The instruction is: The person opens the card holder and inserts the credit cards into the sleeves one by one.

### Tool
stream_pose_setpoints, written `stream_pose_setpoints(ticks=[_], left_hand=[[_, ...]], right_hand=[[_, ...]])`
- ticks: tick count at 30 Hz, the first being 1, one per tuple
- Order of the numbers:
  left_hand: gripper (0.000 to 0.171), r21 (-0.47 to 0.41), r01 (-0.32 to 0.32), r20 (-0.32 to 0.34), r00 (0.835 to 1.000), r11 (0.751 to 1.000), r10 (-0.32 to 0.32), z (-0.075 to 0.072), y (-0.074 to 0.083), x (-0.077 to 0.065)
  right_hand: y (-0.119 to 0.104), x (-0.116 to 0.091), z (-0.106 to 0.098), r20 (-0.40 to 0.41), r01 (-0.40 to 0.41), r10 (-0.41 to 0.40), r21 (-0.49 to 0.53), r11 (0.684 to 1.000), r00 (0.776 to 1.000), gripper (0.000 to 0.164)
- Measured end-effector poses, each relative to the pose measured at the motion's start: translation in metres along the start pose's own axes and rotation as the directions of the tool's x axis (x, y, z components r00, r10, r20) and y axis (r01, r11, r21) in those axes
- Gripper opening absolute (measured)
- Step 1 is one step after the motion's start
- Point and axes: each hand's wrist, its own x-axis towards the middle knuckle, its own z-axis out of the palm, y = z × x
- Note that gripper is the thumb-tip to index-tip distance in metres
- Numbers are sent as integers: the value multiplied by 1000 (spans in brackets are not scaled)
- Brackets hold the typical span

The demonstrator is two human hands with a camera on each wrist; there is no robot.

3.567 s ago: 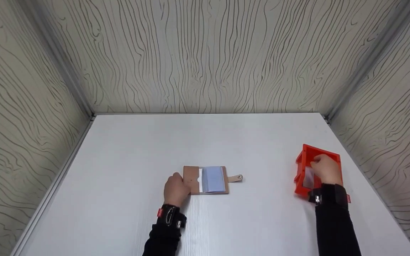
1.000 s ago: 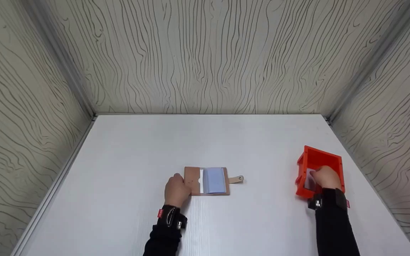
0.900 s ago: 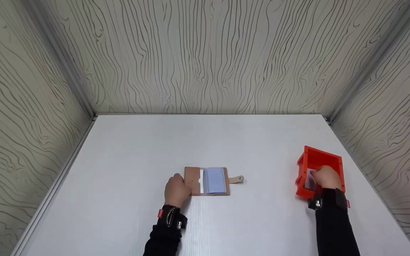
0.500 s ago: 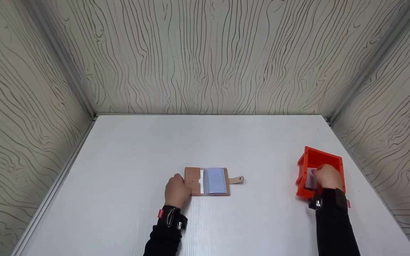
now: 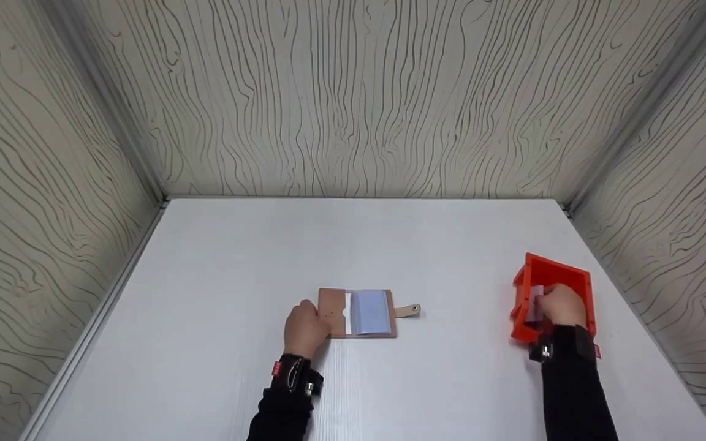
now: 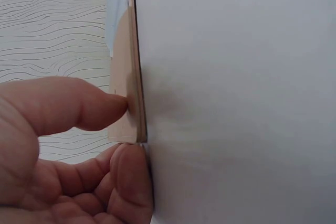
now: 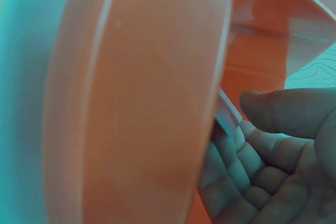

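Observation:
In the head view a tan card wallet (image 5: 332, 304) lies unfolded on the white table, with clear bluish sleeves (image 5: 372, 311) inside and a snap strap to the right. My left hand (image 5: 304, 331) holds its left end; the left wrist view shows the thumb (image 6: 100, 109) over the cover and curled fingers at its edge. On the right, my right hand (image 5: 564, 305) reaches into a red plastic bin (image 5: 558, 269) and pinches a pale card (image 5: 534, 304), which stands tilted. In the right wrist view, the bin's wall hides part of the card (image 7: 228, 113) and fingers.
The bin stands near the right edge of the white table (image 5: 236, 257). Wood-grain panels (image 5: 353, 110) rise behind the table and on both sides. Black straps with small cameras sit on both wrists.
My right hand has gone lower into the bin since the oldest frame and taken hold of the card, which has tipped up slightly. The left hand and wallet stay in place.

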Motion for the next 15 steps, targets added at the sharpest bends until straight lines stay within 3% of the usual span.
stream_pose_setpoints(ticks=[15], left_hand=[[19, -8, 3, -1, 1000, 1000, -3, 0, 1, 0]], right_hand=[[0, 1, 2, 26, -47, 46, 34, 998, 999, 15]])
